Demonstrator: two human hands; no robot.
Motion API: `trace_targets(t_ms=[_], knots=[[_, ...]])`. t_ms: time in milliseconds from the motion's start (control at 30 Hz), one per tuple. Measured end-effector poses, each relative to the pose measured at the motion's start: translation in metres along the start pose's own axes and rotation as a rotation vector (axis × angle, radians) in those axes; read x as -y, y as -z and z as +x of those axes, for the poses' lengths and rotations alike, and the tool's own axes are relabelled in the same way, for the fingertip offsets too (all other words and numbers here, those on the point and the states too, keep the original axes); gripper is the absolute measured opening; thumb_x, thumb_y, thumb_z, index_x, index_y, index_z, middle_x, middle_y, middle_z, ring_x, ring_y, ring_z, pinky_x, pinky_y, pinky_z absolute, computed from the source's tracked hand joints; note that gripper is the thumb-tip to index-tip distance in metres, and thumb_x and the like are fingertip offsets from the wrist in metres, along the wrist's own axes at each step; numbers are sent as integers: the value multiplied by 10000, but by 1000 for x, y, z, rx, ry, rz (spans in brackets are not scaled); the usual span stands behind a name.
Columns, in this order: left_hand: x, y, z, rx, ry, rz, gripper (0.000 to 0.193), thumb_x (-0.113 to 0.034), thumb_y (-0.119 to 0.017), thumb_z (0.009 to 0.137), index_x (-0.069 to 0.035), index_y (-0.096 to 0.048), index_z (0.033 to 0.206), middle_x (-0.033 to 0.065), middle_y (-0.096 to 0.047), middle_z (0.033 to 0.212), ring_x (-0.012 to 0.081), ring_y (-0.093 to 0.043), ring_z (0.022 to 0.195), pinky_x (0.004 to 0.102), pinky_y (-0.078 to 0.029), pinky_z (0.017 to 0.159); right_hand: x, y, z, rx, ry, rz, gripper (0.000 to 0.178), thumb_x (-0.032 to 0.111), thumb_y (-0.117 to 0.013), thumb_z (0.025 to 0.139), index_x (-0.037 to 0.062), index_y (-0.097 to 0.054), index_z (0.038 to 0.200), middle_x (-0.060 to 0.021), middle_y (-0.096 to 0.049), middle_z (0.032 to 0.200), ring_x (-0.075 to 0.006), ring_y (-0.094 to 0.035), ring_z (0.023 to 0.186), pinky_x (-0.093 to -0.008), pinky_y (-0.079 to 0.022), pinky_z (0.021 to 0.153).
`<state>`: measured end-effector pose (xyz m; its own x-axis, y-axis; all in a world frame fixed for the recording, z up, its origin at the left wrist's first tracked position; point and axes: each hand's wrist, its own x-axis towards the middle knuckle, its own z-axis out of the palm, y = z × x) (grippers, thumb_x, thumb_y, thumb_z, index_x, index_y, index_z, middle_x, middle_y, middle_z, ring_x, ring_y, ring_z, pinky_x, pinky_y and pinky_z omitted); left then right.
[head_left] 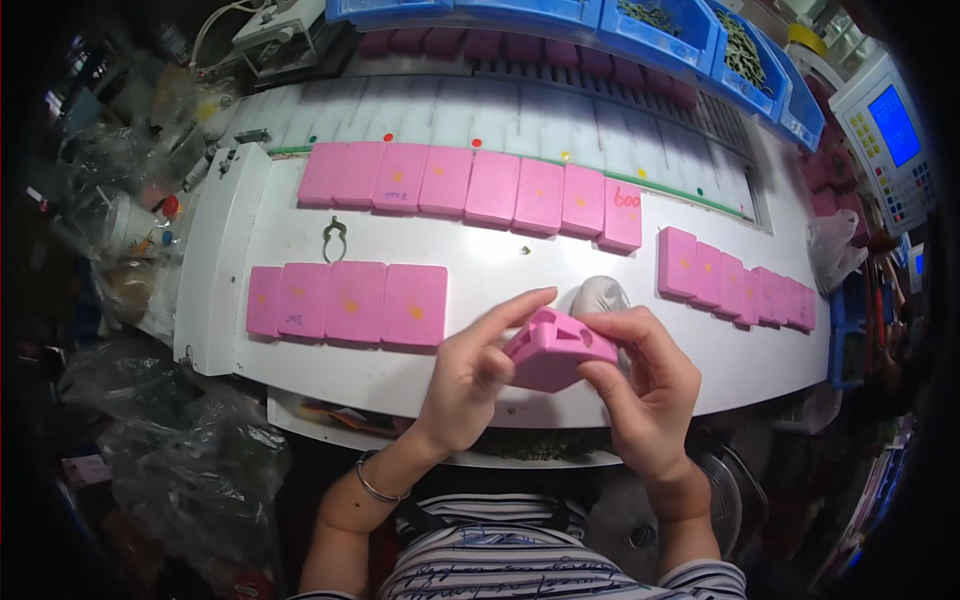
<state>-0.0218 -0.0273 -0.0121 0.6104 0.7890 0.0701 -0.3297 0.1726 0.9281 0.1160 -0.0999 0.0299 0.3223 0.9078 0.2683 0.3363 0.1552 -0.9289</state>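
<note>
A pink rubber mould (555,368) is held up over the front of the white bench, tilted so its notched edge with openings faces up. My right hand (645,385) pinches its right end between thumb and fingers. Closed about the left side is my left hand (470,375), its index finger reaching along the top edge and its thumb bent against the side. Just behind the mould sits a round whitish pouch (600,294), partly hidden by my right fingers. Rows of similar pink moulds (416,305) lie to the left, behind and to the right.
Blue bins (655,40) with small green pieces hang over the back. A metal spring clip (334,240) lies between the left rows. At right stands a control panel with a blue screen (893,125). Clear plastic bags (205,470) crowd the left side.
</note>
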Motion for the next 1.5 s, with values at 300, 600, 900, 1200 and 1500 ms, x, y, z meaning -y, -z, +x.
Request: trace_targets(t_ms=[300, 600, 900, 1200, 1500], knots=[[-20, 31, 4, 42, -228, 264, 342, -101, -651, 813, 39, -530, 1100, 83, -550, 1008, 147, -558, 930, 274, -465, 837, 1, -18, 11, 65, 13, -15, 261, -28, -648, 721, -32, -589, 976, -93, -558, 776, -170, -548, 733, -255, -429, 677], [-81, 83, 34, -233, 369, 8, 540, -468, -314, 945, 11, -539, 1052, 94, -608, 839, 142, -591, 707, 270, -484, 642, -25, -71, 35, 206, 189, -274, 725, 160, -731, 691, 19, -380, 1310, -216, -422, 1249, -345, -406, 1144, -406, -334, 959], [-129, 238, 176, -812, 15, 1477, 318, -245, -741, 615, 12, -638, 772, 189, -645, 814, 292, -641, 785, 358, -501, 715, -36, -87, 32, 485, 244, -454, 907, 265, -776, 609, 21, -301, 1341, -243, -314, 1326, -401, -352, 1192, -452, -302, 975], [-98, 275, 209, -802, -24, 1580, 421, -276, -778, 618, 26, -620, 866, 257, -606, 933, 384, -597, 878, 414, -491, 785, -47, -85, 33, 425, 244, -326, 859, 82, -744, 609, 0, -297, 1338, -237, -368, 1252, -376, -404, 1139, -423, -345, 953], [-79, 85, 91, 131, 219, 991, 366, -298, -475, 921, 24, -566, 1068, 83, -593, 856, 111, -569, 822, 264, -457, 709, -42, -71, 43, 88, 354, -6, 901, 40, -713, 590, -47, -246, 1355, -214, -430, 1181, -322, -451, 1087, -380, -393, 914]])
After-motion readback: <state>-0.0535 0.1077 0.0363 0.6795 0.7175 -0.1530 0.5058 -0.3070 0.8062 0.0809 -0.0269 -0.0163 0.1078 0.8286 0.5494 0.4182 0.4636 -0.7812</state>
